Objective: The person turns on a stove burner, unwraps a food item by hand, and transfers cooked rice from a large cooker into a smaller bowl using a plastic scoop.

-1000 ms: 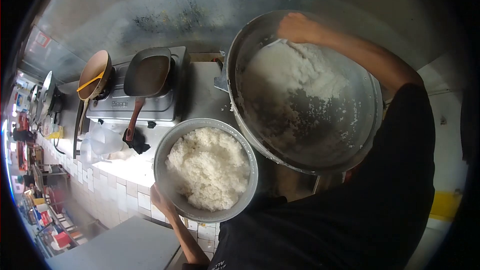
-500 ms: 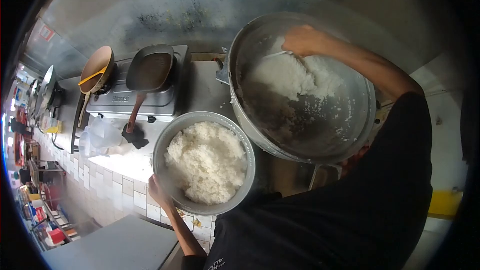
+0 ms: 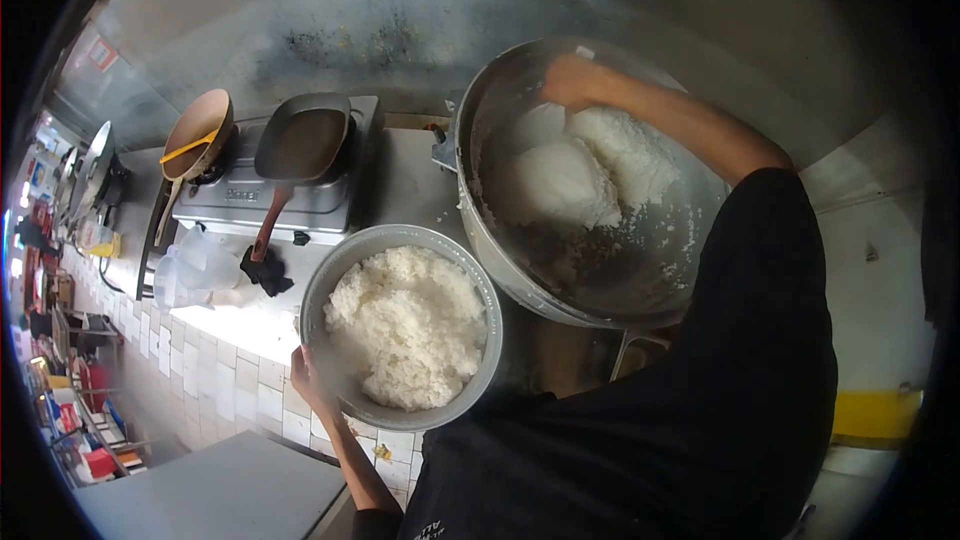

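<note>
My right hand (image 3: 572,83) is inside the large metal pot (image 3: 485,240), closed around what looks like a white scoop (image 3: 541,123), partly hidden by rice and steam. Beside it, white rice (image 3: 565,180) lies heaped toward the far side of this pot, with loose grains stuck across the bottom. Close by on the near left stands a smaller grey metal pot (image 3: 492,355), piled with cooked rice (image 3: 405,325). My left hand (image 3: 306,374) grips this smaller pot at its left side; most of the fingers are hidden.
Left of the pots, a gas stove (image 3: 240,205) carries a square dark pan (image 3: 303,140) and a round pan (image 3: 196,130) with a yellow utensil. In front lie a clear plastic jug (image 3: 200,265) and a black cloth (image 3: 266,272). A grey surface (image 3: 215,490) stands at the lower left.
My right hand has moved slightly left inside the large pot. A smooth-faced lump of rice now shows below it. My left hand stays on the smaller pot.
</note>
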Action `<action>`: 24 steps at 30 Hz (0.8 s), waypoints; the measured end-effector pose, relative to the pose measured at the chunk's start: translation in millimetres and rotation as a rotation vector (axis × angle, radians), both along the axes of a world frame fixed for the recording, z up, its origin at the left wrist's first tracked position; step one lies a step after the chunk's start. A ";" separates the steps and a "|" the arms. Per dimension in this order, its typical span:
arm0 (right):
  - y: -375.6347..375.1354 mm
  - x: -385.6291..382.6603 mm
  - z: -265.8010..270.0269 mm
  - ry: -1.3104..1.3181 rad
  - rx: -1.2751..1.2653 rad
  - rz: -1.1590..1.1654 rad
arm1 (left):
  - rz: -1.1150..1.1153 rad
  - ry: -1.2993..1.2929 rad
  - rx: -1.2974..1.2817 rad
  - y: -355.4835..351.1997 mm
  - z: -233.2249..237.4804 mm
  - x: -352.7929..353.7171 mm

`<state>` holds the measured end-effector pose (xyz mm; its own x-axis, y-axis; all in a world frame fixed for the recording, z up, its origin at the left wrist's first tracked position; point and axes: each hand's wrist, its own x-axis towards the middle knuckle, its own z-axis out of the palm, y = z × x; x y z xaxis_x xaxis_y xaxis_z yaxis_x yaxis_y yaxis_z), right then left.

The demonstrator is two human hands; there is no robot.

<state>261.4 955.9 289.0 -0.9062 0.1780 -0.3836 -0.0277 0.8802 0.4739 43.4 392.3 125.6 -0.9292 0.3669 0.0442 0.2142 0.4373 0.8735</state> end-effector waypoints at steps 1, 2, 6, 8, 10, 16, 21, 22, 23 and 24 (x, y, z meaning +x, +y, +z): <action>-3.1 0.5 0.3 -0.006 -0.006 0.008 | -0.006 -0.003 0.011 -0.2 -0.7 0.9; -6.1 3.5 -1.5 -0.047 -0.122 -0.045 | -0.017 -0.003 0.018 -1.3 0.2 0.1; -33.1 17.9 17.5 -0.144 -0.238 -0.208 | 0.008 -0.053 0.046 -1.2 4.1 2.6; -40.1 26.9 22.0 -0.146 -0.250 -0.220 | -0.005 -0.014 0.023 -2.4 -2.2 -0.8; -54.4 38.2 28.3 -0.149 -0.268 -0.242 | -0.004 -0.010 0.030 -5.7 -14.6 -6.1; -104.8 72.6 60.1 -0.077 -0.267 -0.236 | -0.020 -0.034 -0.011 -1.8 -1.8 -3.4; -102.8 113.9 95.7 0.000 -0.296 -0.507 | 0.002 -0.027 0.005 -3.4 -12.3 -6.5; -92.9 126.2 90.5 -0.008 -0.294 -0.514 | -0.019 -0.022 0.019 -3.7 -11.8 -7.9; -78.3 140.7 77.2 -0.064 -0.184 -0.593 | -0.036 -0.017 0.033 -3.2 -10.6 -7.1; -65.3 153.5 62.2 -0.117 -0.074 -0.668 | -0.037 -0.022 0.034 -1.4 -8.1 -4.4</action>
<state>415.0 890.6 351.3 -0.5628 0.6541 -0.5054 0.4853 0.7564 0.4386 39.0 391.0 117.5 -0.9161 0.3992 0.0369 0.2101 0.3996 0.8923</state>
